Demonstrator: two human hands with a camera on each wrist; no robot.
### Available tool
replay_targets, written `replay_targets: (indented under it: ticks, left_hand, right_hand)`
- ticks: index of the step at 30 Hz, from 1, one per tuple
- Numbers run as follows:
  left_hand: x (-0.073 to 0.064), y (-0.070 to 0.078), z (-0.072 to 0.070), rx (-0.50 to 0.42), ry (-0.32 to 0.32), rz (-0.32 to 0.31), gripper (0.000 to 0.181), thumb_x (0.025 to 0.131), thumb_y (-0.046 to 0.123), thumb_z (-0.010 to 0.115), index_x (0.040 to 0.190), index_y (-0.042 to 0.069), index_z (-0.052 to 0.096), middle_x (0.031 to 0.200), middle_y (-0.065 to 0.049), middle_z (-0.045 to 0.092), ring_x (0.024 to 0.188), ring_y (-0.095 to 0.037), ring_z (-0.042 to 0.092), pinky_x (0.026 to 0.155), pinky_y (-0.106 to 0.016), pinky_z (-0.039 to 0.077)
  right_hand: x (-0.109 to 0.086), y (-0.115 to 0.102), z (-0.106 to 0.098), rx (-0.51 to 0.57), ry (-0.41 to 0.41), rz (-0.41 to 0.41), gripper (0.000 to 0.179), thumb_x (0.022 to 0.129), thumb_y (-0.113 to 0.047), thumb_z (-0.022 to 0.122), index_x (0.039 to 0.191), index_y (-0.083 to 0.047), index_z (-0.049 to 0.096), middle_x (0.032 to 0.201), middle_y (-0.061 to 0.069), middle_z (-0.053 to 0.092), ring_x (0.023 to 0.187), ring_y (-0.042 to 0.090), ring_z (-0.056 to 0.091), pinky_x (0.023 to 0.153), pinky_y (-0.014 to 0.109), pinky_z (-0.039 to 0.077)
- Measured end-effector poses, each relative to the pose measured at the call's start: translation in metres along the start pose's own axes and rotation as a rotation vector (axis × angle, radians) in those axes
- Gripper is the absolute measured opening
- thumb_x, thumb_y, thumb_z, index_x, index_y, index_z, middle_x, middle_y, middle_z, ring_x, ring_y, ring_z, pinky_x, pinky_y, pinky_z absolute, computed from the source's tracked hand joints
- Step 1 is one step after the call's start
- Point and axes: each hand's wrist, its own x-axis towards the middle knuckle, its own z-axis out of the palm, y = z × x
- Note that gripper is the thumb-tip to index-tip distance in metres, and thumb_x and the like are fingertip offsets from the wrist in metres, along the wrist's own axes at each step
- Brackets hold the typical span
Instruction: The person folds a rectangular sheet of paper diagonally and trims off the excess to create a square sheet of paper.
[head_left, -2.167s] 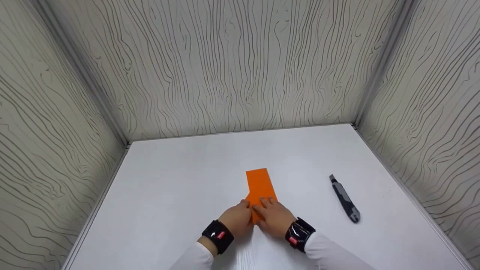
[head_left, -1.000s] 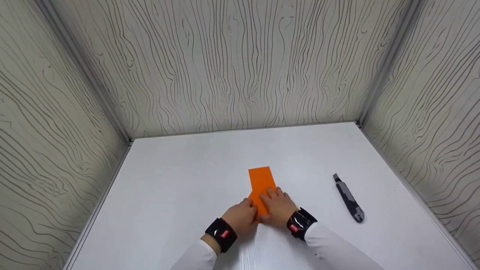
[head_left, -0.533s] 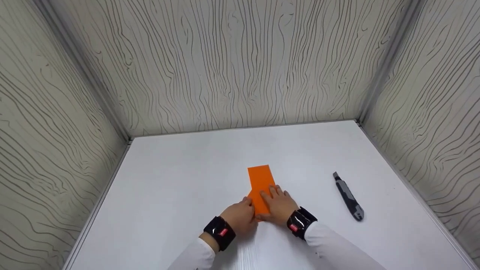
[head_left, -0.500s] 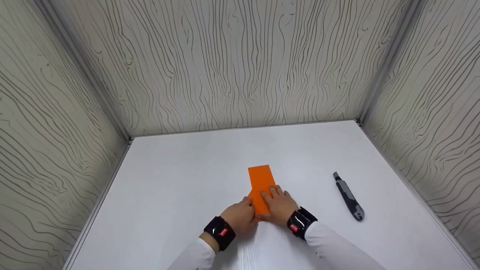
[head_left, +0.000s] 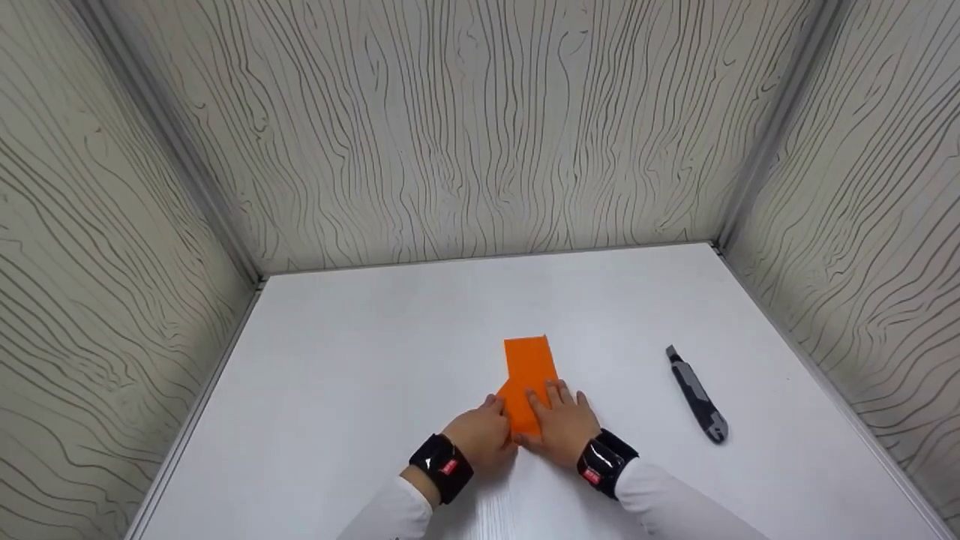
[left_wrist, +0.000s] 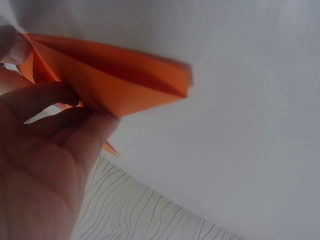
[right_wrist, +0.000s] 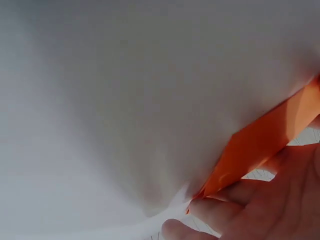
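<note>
A folded strip of orange paper (head_left: 529, 361) lies on the white table in front of me, with an angled flap sticking out on its left side. My left hand (head_left: 480, 436) pinches that flap near the lower end. Seen from the left wrist, the paper (left_wrist: 135, 100) has layers that gape apart along the fold, with my left fingertips (left_wrist: 102, 122) at its edge. My right hand (head_left: 568, 431) rests spread on the right part of the strip, thumb at the bottom end. In the right wrist view, fingers (right_wrist: 215, 212) lie along the paper's far end (right_wrist: 260, 145).
A grey and black utility knife (head_left: 697, 397) lies on the table (head_left: 360, 360) to the right of my hands, its tip pointing away from me. Wood-patterned panels (head_left: 450, 150) enclose the table at the back and both sides.
The orange strip has shifted slightly right and toward me, turning a little. My right hand has moved with it, and my left hand keeps its hold on the flap. The utility knife stays put.
</note>
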Motion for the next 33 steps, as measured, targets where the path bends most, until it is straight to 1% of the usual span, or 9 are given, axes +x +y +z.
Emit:
replay_targets:
  ticks: [6, 14, 17, 19, 21, 25, 28, 30, 33]
  left_hand:
    - [0.000, 0.001, 0.000, -0.012, -0.020, -0.018, 0.051, 0.103, 0.037, 0.068, 0.140, 0.002, 0.072, 0.159, -0.019, 0.059, 0.148, -0.034, 0.058, 0.117, -0.041, 0.052]
    - [0.000, 0.001, 0.000, 0.006, 0.002, -0.006, 0.042, 0.103, 0.037, 0.070, 0.125, 0.003, 0.081, 0.154, -0.019, 0.063, 0.146, -0.034, 0.061, 0.116, -0.039, 0.053]
    - [0.000, 0.001, 0.000, -0.011, 0.002, -0.010, 0.034, 0.101, 0.039, 0.074, 0.102, 0.007, 0.085, 0.154, -0.019, 0.063, 0.145, -0.035, 0.061, 0.116, -0.039, 0.053]
    - [0.000, 0.000, 0.000, -0.029, -0.008, -0.018, 0.033, 0.100, 0.041, 0.075, 0.087, 0.011, 0.081, 0.155, -0.020, 0.062, 0.146, -0.035, 0.060, 0.117, -0.040, 0.053]
    - [-0.001, 0.000, 0.001, -0.041, -0.015, -0.021, 0.035, 0.099, 0.042, 0.076, 0.077, 0.014, 0.076, 0.156, -0.020, 0.061, 0.147, -0.035, 0.059, 0.117, -0.040, 0.053]
    - [-0.001, -0.001, 0.003, -0.046, -0.021, -0.018, 0.036, 0.099, 0.043, 0.076, 0.101, 0.008, 0.083, 0.158, -0.021, 0.059, 0.149, -0.034, 0.057, 0.118, -0.041, 0.052]
    - [0.000, -0.001, 0.005, -0.051, -0.022, -0.023, 0.048, 0.099, 0.043, 0.077, 0.126, 0.003, 0.079, 0.159, -0.021, 0.059, 0.150, -0.033, 0.057, 0.119, -0.041, 0.051]
    - [0.001, -0.002, 0.006, -0.057, -0.023, -0.031, 0.052, 0.099, 0.043, 0.076, 0.131, 0.003, 0.077, 0.160, -0.020, 0.058, 0.150, -0.033, 0.056, 0.120, -0.041, 0.050]
    - [0.002, -0.002, 0.007, -0.057, -0.018, -0.030, 0.048, 0.099, 0.043, 0.076, 0.125, 0.002, 0.078, 0.159, -0.021, 0.059, 0.149, -0.033, 0.058, 0.119, -0.041, 0.051]
  right_hand:
    - [-0.004, 0.003, -0.002, 0.019, 0.018, 0.031, 0.084, 0.100, -0.064, 0.066, 0.155, -0.001, 0.057, 0.159, 0.035, 0.051, 0.148, 0.055, 0.049, 0.116, 0.072, 0.044]
    - [-0.003, 0.011, -0.004, 0.067, 0.005, 0.130, 0.090, 0.098, -0.067, 0.068, 0.155, 0.002, 0.055, 0.160, 0.040, 0.046, 0.148, 0.058, 0.047, 0.118, 0.073, 0.041]
    - [-0.002, 0.012, -0.006, 0.100, 0.011, 0.163, 0.090, 0.098, -0.064, 0.070, 0.154, 0.005, 0.055, 0.157, 0.044, 0.045, 0.146, 0.062, 0.047, 0.118, 0.073, 0.041]
    - [-0.001, 0.012, -0.008, 0.109, 0.012, 0.179, 0.089, 0.098, -0.063, 0.070, 0.154, 0.005, 0.055, 0.156, 0.047, 0.044, 0.145, 0.064, 0.046, 0.117, 0.074, 0.041]
    - [0.001, 0.012, -0.008, 0.111, 0.003, 0.185, 0.088, 0.099, -0.062, 0.069, 0.154, 0.004, 0.054, 0.155, 0.048, 0.043, 0.145, 0.066, 0.045, 0.117, 0.074, 0.041]
    - [0.005, 0.011, -0.006, 0.109, -0.021, 0.188, 0.088, 0.100, -0.063, 0.067, 0.157, 0.002, 0.052, 0.157, 0.048, 0.042, 0.146, 0.066, 0.043, 0.117, 0.076, 0.040]
    - [0.013, 0.013, -0.005, 0.101, -0.013, 0.203, 0.087, 0.101, -0.062, 0.067, 0.158, 0.001, 0.051, 0.158, 0.046, 0.041, 0.146, 0.065, 0.043, 0.116, 0.078, 0.040]
    - [0.018, 0.016, -0.006, 0.088, -0.004, 0.221, 0.086, 0.101, -0.061, 0.066, 0.159, 0.001, 0.051, 0.158, 0.046, 0.042, 0.146, 0.064, 0.044, 0.115, 0.078, 0.040]
    - [0.025, 0.020, -0.006, 0.079, -0.018, 0.255, 0.087, 0.102, -0.062, 0.064, 0.160, 0.001, 0.048, 0.160, 0.046, 0.040, 0.149, 0.062, 0.042, 0.115, 0.079, 0.039]
